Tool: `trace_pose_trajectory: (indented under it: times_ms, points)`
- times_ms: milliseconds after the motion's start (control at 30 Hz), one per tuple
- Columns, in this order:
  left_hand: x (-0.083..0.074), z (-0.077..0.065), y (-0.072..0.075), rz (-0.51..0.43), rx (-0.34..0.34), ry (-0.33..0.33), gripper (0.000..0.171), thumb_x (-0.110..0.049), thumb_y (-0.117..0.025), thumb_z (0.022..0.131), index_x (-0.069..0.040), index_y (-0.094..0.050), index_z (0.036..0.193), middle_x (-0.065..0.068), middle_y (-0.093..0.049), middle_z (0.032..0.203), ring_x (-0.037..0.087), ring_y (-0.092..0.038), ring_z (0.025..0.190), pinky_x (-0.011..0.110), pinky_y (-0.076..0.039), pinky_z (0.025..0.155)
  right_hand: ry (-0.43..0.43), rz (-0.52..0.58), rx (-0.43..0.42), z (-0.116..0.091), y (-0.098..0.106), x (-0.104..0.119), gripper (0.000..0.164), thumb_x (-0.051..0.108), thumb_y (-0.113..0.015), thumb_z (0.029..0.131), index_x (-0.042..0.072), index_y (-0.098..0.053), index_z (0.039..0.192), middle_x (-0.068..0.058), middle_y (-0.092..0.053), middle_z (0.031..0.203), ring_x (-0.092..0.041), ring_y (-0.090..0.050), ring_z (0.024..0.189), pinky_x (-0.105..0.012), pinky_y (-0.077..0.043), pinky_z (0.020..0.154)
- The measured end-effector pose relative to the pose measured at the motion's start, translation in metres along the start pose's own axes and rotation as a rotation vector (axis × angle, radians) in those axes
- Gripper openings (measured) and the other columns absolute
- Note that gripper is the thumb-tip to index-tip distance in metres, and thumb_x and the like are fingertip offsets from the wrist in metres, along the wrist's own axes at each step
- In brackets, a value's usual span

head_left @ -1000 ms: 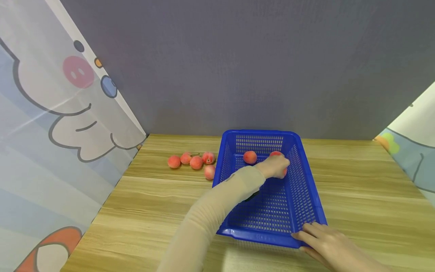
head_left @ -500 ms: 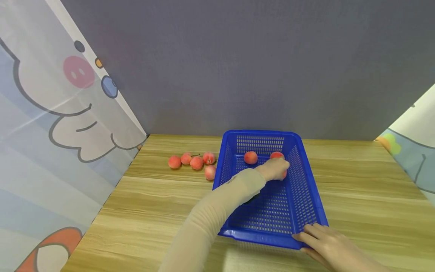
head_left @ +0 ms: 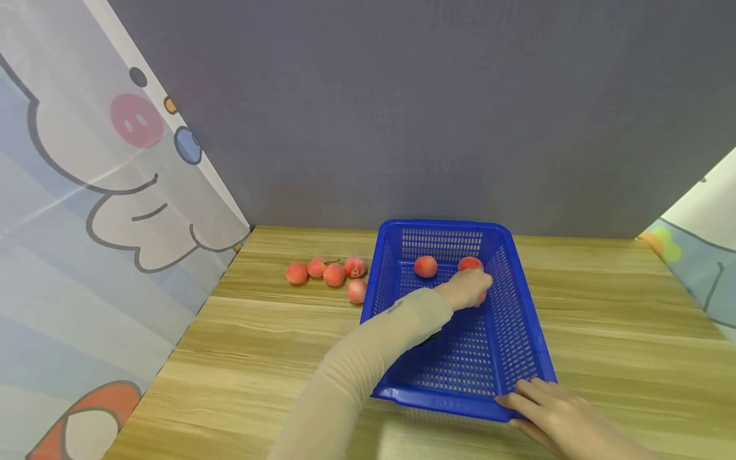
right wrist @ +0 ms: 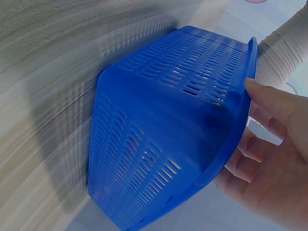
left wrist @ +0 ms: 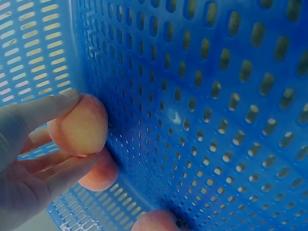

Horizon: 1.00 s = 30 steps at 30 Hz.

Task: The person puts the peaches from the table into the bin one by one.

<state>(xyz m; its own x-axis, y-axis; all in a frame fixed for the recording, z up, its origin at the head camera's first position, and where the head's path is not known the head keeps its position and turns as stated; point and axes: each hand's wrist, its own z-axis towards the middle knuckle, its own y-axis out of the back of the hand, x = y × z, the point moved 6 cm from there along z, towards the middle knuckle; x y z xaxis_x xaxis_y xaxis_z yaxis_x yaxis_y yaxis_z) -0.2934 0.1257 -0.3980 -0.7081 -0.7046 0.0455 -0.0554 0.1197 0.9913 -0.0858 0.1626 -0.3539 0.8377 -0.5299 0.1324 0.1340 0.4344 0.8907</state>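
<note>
Inside the blue plastic basket, my left hand holds a reddish peach between thumb and fingers, close to the slotted side wall. Another peach lies just beyond it, and a third peach shows at the bottom of the left wrist view. From the head, two peaches are visible at the basket's far end, one peach in the middle and one peach by the right wall. My right hand grips the near right corner, its thumb and fingers around the rim.
Left of the basket, several peaches lie on the wooden table, one close to the basket wall. A grey panel rises behind. Something dark in the basket is mostly hidden by my left sleeve.
The view shifts very slightly. My left hand stays in nearly the same spot with the peach, and my right hand keeps its grip on the basket corner.
</note>
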Motion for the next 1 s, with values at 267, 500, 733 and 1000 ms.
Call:
trace_pose_trajectory:
  times_ms: [267, 500, 733, 1000]
  points:
    - [-0.0026, -0.0027, -0.0019, 0.008, -0.044, -0.023, 0.017, -0.010, -0.064, 0.078, -0.013, -0.060, 0.094, -0.002, -0.056, 0.086, 0.008, -0.051, 0.079, 0.017, -0.044, 0.059, -0.005, 0.004, -0.007, -0.0002, -0.0002, 0.0001, 0.015, 0.029, -0.062, 0.082, 0.020, -0.061, 0.094, 0.018, -0.045, 0.080, 0.003, -0.040, 0.066, -0.012, -0.038, 0.052]
    - [-0.0029, -0.0049, -0.0021, 0.024, -0.072, -0.020, 0.018, -0.009, -0.060, 0.081, -0.012, -0.059, 0.099, 0.000, -0.056, 0.088, 0.009, -0.052, 0.079, 0.018, -0.046, 0.058, -0.009, 0.006, 0.009, -0.0011, -0.0004, -0.0012, 0.016, 0.029, -0.061, 0.082, 0.019, -0.060, 0.094, 0.017, -0.046, 0.080, 0.002, -0.041, 0.066, -0.015, -0.040, 0.051]
    - [-0.0018, -0.0035, -0.0051, 0.020, -0.064, 0.010, 0.025, -0.011, -0.058, 0.083, -0.011, -0.056, 0.108, 0.003, -0.056, 0.094, 0.010, -0.053, 0.080, 0.021, -0.047, 0.057, 0.017, -0.006, 0.008, -0.0022, -0.0013, -0.0018, 0.018, 0.033, -0.056, 0.085, 0.018, -0.060, 0.094, 0.015, -0.047, 0.078, 0.001, -0.042, 0.064, -0.015, -0.040, 0.051]
    - [0.0006, -0.0032, -0.0051, -0.005, -0.045, 0.011, 0.028, -0.014, -0.063, 0.080, -0.013, -0.055, 0.107, 0.002, -0.054, 0.098, 0.011, -0.053, 0.079, 0.020, -0.046, 0.056, 0.023, -0.004, -0.002, -0.0018, -0.0018, -0.0017, 0.019, 0.033, -0.054, 0.086, 0.018, -0.060, 0.094, 0.015, -0.046, 0.078, 0.001, -0.041, 0.064, -0.014, -0.038, 0.051]
